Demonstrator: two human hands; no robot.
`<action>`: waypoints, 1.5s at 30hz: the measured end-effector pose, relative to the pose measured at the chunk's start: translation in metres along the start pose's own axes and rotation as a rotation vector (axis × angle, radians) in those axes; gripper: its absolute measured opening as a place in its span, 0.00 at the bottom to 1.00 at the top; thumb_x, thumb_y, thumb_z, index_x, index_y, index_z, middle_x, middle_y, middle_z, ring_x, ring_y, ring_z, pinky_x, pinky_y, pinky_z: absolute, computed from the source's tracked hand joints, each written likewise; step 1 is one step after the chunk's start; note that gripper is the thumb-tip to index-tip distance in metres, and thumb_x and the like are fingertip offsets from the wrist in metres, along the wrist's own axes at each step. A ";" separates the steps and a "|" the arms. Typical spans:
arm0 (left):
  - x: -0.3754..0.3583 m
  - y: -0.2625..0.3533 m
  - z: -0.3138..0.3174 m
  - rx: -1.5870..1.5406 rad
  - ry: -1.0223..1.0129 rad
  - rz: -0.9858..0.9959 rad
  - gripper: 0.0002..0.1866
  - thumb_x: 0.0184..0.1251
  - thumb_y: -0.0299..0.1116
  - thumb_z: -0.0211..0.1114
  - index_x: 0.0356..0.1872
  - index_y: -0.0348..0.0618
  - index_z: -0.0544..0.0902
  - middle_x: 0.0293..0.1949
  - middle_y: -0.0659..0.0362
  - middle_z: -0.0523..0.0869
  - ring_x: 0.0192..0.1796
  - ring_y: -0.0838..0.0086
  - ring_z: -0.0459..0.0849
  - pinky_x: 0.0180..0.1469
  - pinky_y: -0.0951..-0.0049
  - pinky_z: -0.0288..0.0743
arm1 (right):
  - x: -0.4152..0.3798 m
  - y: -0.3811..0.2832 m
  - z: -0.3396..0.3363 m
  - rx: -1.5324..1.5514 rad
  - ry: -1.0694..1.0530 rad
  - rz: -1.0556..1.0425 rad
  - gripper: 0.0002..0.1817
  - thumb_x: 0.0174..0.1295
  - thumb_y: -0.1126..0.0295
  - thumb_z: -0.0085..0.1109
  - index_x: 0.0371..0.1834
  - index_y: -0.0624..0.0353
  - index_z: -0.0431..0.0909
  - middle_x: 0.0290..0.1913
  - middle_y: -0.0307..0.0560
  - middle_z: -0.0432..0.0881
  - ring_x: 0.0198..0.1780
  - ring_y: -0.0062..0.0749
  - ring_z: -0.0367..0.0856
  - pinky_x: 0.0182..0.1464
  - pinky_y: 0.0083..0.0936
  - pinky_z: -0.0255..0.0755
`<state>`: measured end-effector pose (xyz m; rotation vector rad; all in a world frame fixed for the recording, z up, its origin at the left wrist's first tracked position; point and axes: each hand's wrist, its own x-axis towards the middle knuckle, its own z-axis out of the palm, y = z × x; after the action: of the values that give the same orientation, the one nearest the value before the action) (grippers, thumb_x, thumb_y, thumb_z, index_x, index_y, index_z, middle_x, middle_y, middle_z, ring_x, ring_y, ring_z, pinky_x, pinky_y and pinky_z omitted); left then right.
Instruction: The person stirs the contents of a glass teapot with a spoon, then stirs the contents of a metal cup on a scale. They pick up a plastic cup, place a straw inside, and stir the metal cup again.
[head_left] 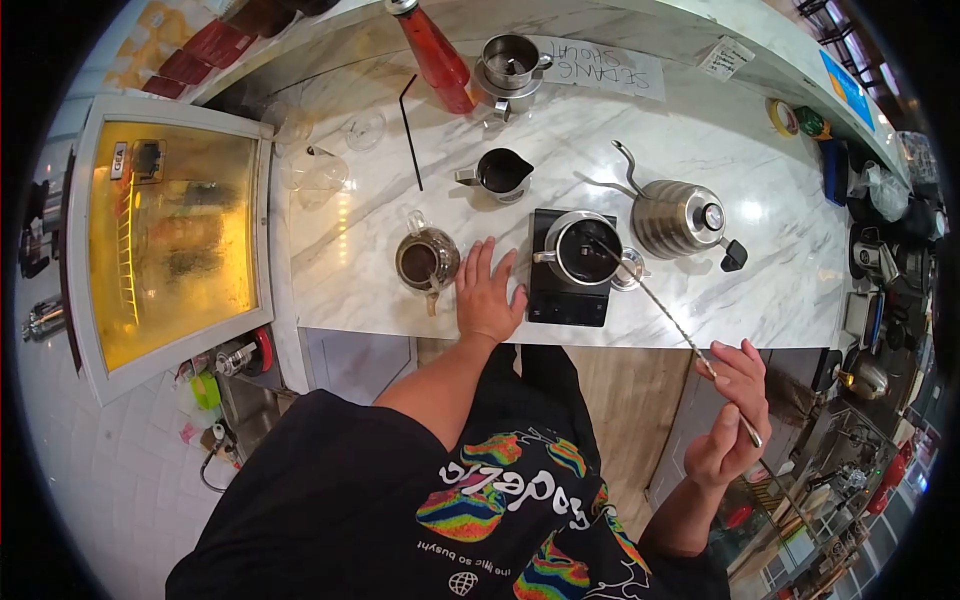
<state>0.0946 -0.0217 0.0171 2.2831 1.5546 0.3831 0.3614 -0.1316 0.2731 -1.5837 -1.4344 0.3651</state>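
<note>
My left hand (487, 292) rests on the marble counter with its fingers spread and holds nothing. Just left of it is a glass pot (428, 258) with dark liquid inside. In my right hand (730, 410) is a long bar spoon (672, 312) with a twisted stem. Its far end reaches into a metal pot of dark liquid (585, 250), where the tip is hidden. That pot stands on a black scale (567, 309), with a small clear glass vessel (629, 270) beside it. Farther right is a steel gooseneck kettle (680, 218).
A metal pitcher (503, 175) of dark liquid stands beyond the scale. Behind it are a red bottle (437, 60), metal cups (510, 65) and a black straw (411, 130). Clear glasses (315, 172) sit at left, near a lit glass-front cooler (175, 225). A handwritten paper (600, 70) lies at the back.
</note>
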 end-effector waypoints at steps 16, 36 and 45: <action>-0.002 0.001 -0.001 0.006 0.018 0.012 0.34 0.65 0.42 0.68 0.73 0.50 0.76 0.81 0.47 0.65 0.84 0.48 0.58 0.83 0.45 0.52 | -0.025 -0.024 0.017 -0.114 0.044 -0.038 0.11 0.70 0.73 0.48 0.48 0.60 0.80 0.43 0.57 0.92 0.55 0.55 0.90 0.72 0.64 0.62; -0.003 -0.003 0.003 -0.010 0.071 0.070 0.33 0.65 0.41 0.68 0.72 0.48 0.76 0.79 0.43 0.66 0.83 0.45 0.60 0.80 0.41 0.54 | -0.043 -0.026 0.043 -0.081 0.144 -0.027 0.12 0.70 0.70 0.48 0.48 0.61 0.81 0.41 0.57 0.92 0.54 0.55 0.90 0.73 0.64 0.63; -0.002 -0.002 0.003 0.020 0.070 0.082 0.32 0.66 0.41 0.67 0.72 0.46 0.75 0.79 0.43 0.66 0.82 0.44 0.60 0.81 0.42 0.53 | -0.054 -0.032 0.045 -0.075 0.183 -0.017 0.12 0.68 0.71 0.48 0.46 0.61 0.82 0.41 0.57 0.92 0.52 0.55 0.91 0.72 0.64 0.63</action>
<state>0.0938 -0.0234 0.0137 2.3781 1.5070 0.4756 0.2939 -0.1647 0.2555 -1.6199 -1.3324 0.1536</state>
